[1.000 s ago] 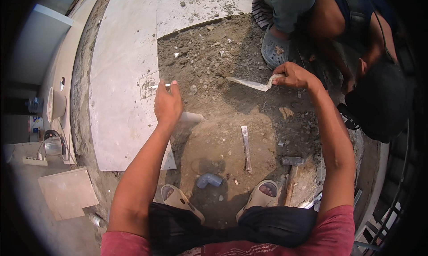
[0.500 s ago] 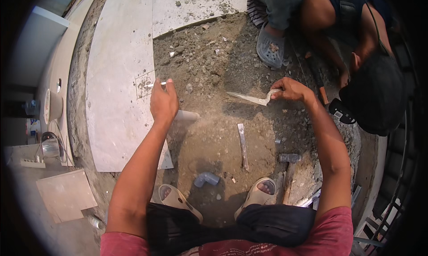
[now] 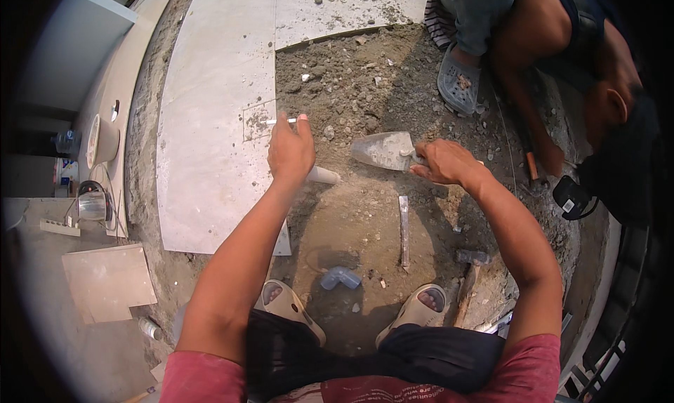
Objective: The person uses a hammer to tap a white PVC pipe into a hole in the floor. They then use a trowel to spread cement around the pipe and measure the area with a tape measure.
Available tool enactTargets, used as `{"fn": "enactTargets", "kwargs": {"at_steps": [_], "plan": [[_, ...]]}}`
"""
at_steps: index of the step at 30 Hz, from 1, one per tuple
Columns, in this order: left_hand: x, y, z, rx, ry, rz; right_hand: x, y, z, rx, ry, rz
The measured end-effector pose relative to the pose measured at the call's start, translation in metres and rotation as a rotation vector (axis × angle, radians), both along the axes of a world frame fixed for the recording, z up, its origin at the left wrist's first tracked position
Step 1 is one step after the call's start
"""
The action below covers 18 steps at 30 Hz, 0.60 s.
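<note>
My right hand [image 3: 444, 163] grips a pointing trowel [image 3: 382, 151] by its handle, over the rough sand and rubble. The blade points left, its broad grey face showing. Between the fingers of my left hand [image 3: 292, 152] is a thin white stick that looks like a cigarette [image 3: 293, 121]. That hand hangs over the edge of the pale tiles [image 3: 210, 185], beside a short upright-looking light pipe [image 3: 324, 175]. A flat metal bar [image 3: 404, 233] lies on the dirt below the trowel. Nearer my feet is a grey pipe elbow [image 3: 341, 277].
A co-worker's hand [image 3: 551, 160] is low at the right, near an orange handle [image 3: 531, 166]. A hammer [image 3: 472, 257] lies by my right sandal [image 3: 421, 312]. At left are a cut tile [image 3: 109, 280], a bucket [image 3: 104, 140] and a power strip [image 3: 60, 227].
The trowel has turned from edge-on to showing its broad face, still in my right hand. My left hand keeps the white stick. The whole view has shifted, moving the scene rightward in the picture.
</note>
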<state>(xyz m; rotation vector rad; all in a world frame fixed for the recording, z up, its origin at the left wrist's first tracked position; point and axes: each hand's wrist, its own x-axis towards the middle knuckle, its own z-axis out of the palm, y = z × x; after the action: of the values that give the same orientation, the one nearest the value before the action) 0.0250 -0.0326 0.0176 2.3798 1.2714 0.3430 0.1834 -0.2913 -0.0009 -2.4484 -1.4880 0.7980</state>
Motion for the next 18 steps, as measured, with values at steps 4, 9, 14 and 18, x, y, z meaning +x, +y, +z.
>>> {"fn": "enactTargets", "kwargs": {"at_steps": [4, 9, 14, 18], "plan": [[0.001, -0.003, 0.004, 0.002, 0.002, -0.008, -0.030, 0.000, -0.052, -0.005, -0.183, 0.122], [-0.001, -0.002, 0.004, 0.009, -0.002, -0.003, -0.090, -0.029, -0.068, 0.083, 0.030, 0.120], [-0.002, 0.004, -0.002, 0.033, 0.005, -0.037, -0.121, -0.076, -0.009, -0.096, 0.196, 0.200], [0.000, 0.005, 0.000, -0.100, 0.050, -0.067, -0.105, -0.107, -0.007, 0.039, 0.210, -0.023]]}}
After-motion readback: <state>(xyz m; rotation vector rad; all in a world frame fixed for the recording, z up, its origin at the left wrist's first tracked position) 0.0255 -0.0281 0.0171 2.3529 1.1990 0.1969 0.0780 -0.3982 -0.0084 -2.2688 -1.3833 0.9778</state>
